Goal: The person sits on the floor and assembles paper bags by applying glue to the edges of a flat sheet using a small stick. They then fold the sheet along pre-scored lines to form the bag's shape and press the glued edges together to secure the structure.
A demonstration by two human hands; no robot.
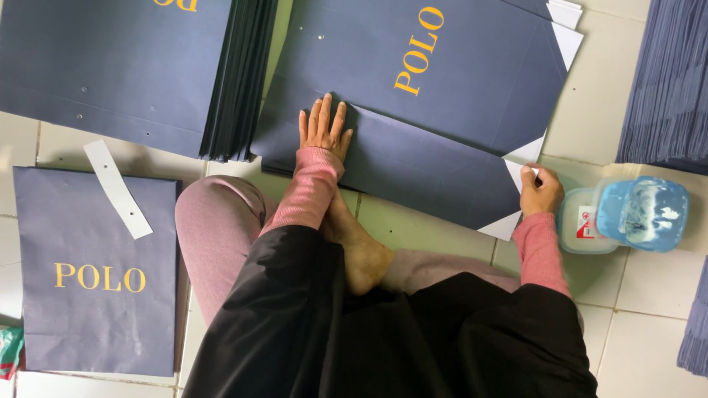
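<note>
**Q:** What was the largest item, and where did it lie?

**A:** The tiled floor (pixel 641 295) carried everything. Directly ahead of the seated person lay the flat navy paper sheet (pixel 442 110) with gold lettering, topmost on a low stack. Further navy stacks (pixel 110 66) lay upper left and at the right edge (pixel 667 81). A finished navy bag (pixel 96 273) lay flat at lower left, with a white card strip (pixel 116 188) resting across its upper edge.

**Q:** How were the hands placed?

**A:** The left hand (pixel 324 127) lay palm down on the sheet near its lower left edge, fingers (pixel 327 109) extended and only slightly spread, pressing the paper flat. The right hand (pixel 540 190) was at the sheet's lower right corner, fingers closed in a pinch on the white folded flap (pixel 522 158).

**Q:** What stood beside the right hand?

**A:** A clear plastic tub (pixel 586 221), with a blue-tinted lid (pixel 649 214) leaning at its right side. The contents could not be determined.

**Q:** How was the sheet judged to handle?

**A:** Judged light and thin, yet stiff enough to hold a crease. The surface appeared smooth and likely to slide on the stack beneath, hence the flat palm as an anchor. Edges and corners were judged prone to denting. Recommended hold: the flap edge at a corner, with the opposite palm on the panel.
</note>
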